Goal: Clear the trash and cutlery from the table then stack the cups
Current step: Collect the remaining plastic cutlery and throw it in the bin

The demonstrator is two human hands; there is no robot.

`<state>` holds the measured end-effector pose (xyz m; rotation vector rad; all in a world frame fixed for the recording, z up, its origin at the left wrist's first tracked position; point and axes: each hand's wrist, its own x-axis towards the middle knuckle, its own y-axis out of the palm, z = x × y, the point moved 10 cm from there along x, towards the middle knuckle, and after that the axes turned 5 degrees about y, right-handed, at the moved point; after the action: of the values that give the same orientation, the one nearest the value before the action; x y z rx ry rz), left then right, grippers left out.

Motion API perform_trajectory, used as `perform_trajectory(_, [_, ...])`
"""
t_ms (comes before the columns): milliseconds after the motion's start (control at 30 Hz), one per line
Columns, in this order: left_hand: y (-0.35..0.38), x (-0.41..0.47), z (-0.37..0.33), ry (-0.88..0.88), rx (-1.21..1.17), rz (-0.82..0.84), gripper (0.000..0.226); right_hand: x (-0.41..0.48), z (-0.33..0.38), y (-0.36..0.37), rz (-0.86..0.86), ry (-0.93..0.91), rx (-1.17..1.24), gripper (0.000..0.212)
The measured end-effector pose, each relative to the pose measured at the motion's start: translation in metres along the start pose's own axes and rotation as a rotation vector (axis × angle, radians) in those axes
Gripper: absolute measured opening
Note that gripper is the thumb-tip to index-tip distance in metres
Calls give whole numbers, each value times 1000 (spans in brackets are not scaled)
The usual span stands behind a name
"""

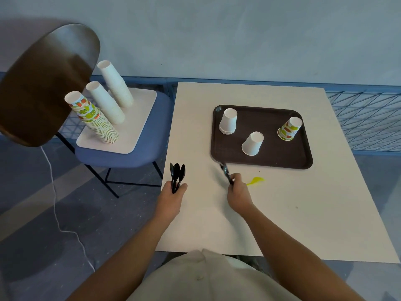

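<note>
Evidently the cutlery-clearing step was in hand: the left hand gripped a bundle of black spoons at the table edge, while the right hand pinched another black utensil just off the brown tray. A yellow scrap lay beside it. Three upturned cups stood unstacked on the tray. Next move, by judgement: gather that utensil with the bundle, then remove the scrap.
</note>
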<state>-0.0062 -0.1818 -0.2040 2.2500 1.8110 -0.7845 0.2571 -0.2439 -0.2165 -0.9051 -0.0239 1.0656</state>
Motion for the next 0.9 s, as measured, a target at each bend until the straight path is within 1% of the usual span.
perform_trajectory(67, [8, 0, -1, -15, 30, 32, 27, 3, -26, -9, -35, 216, 146, 21])
perform_trajectory(100, [11, 0, -2, -17, 50, 49, 27, 4, -36, -14, -58, 303, 164, 21])
perform_trajectory(133, [14, 1, -2, -17, 69, 67, 28, 4, -43, -18, -77, 367, 146, 28])
perform_trajectory(200, [19, 1, -4, -4, 94, 98, 29, 5, -54, -24, -90, 446, 72, 38])
perform_trajectory(300, [25, 2, -9, 37, 135, 131, 27, 7, -64, -26, -98, 507, 45, 41])
perform_trajectory(367, [28, 1, -13, 64, 164, 148, 27, 7, -69, -28, -122, 527, 47, 38])
perform_trajectory(433, [32, 0, -16, 86, 184, 168, 28, 8, -70, -31, -137, 526, 26, 29])
perform_trajectory(533, [35, 1, -20, 101, 210, 193, 29, 7, -68, -31, -90, 512, -32, 12])
perform_trajectory(567, [36, 1, -22, 104, 222, 195, 29, 5, -67, -31, -70, 512, -57, 11])
perform_trajectory(667, [40, 1, -27, 106, 239, 200, 28, -3, -68, -31, -19, 485, -165, 16])
perform_trajectory(733, [45, -1, -28, 98, 228, 201, 27, -7, -73, -30, 6, 473, -178, 20])
perform_trajectory(833, [53, -8, -29, 86, 204, 210, 27, -12, -75, -29, 15, 441, -55, 29])
perform_trajectory(900, [59, -15, -29, 77, 183, 209, 28, -13, -72, -30, 26, 404, 65, 28])
